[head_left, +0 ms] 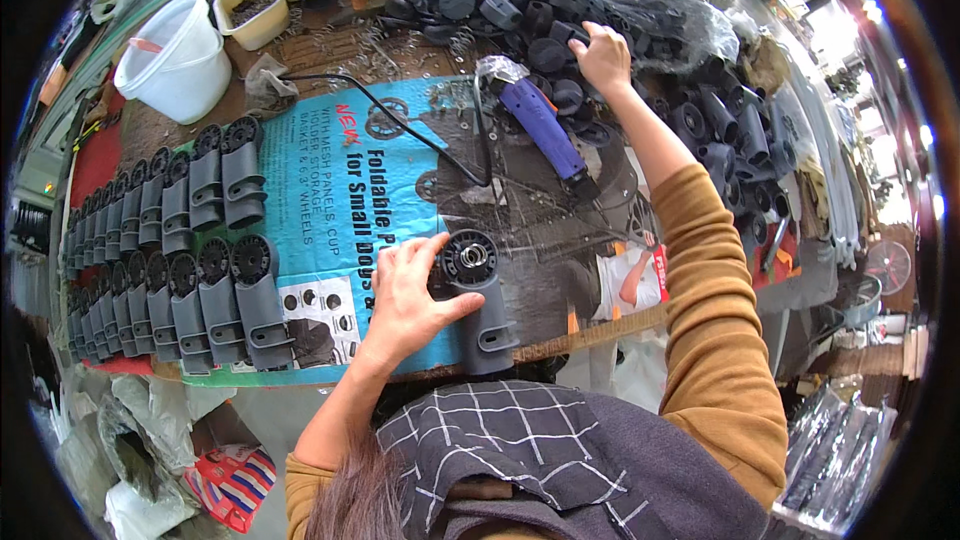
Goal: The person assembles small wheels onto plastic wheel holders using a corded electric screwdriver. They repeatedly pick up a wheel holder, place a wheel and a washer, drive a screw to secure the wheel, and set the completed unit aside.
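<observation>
At a crowded workbench (590,328), a person's left hand (405,290) steadies a grey housing (485,320) at the near edge, thumb and fingers parted around its round head, where a coil spring (472,256) shows. The right hand (604,58) reaches into a heap of black parts (690,122), fingers loosely curled; whether they grip a piece cannot be told. The step in hand looks like fetching a part while the housing is held ready; the next move seems to call for lifting one piece free of the tangle. Clear plastic (665,30) veils some of the heap, and the left palm's underside is hidden.
</observation>
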